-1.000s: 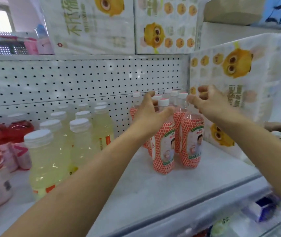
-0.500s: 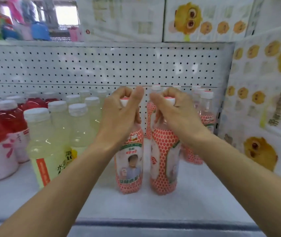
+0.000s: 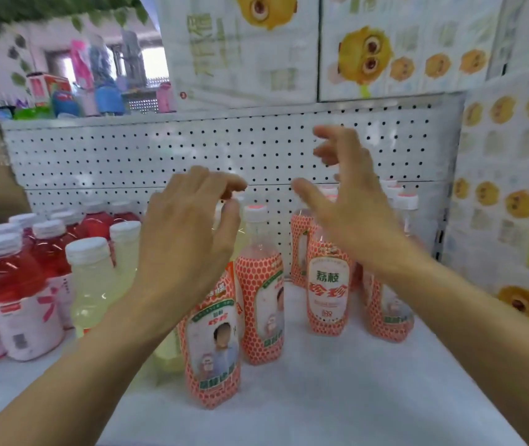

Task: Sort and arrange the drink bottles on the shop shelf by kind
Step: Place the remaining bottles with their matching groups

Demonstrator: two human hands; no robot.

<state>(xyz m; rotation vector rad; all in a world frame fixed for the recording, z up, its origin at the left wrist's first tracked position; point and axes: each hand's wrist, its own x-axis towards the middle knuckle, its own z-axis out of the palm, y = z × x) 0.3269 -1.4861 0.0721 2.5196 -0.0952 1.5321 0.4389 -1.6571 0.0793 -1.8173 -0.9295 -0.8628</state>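
Several orange-patterned bottles stand on the white shelf [image 3: 337,397]. The nearest one [image 3: 213,346] is at the front, and a second [image 3: 261,304] stands just behind it. More [image 3: 329,294] cluster to the right. My left hand [image 3: 189,233] hovers above the front bottle, fingers spread and loosely curved, holding nothing. My right hand [image 3: 350,204] floats higher, over the right cluster, fingers relaxed and empty. Pale yellow bottles [image 3: 94,284] stand to the left, with red bottles [image 3: 18,291] further left.
A white pegboard [image 3: 160,156] backs the shelf. Printed cartons with yellow cartoon faces stand on the upper shelf [image 3: 401,49] and along the right side [image 3: 511,204]. Bare shelf lies in front of the orange bottles.
Both hands let go of the two orange bottles' caps and lifted away; the bottles now stand free on the shelf. The view has shifted left.
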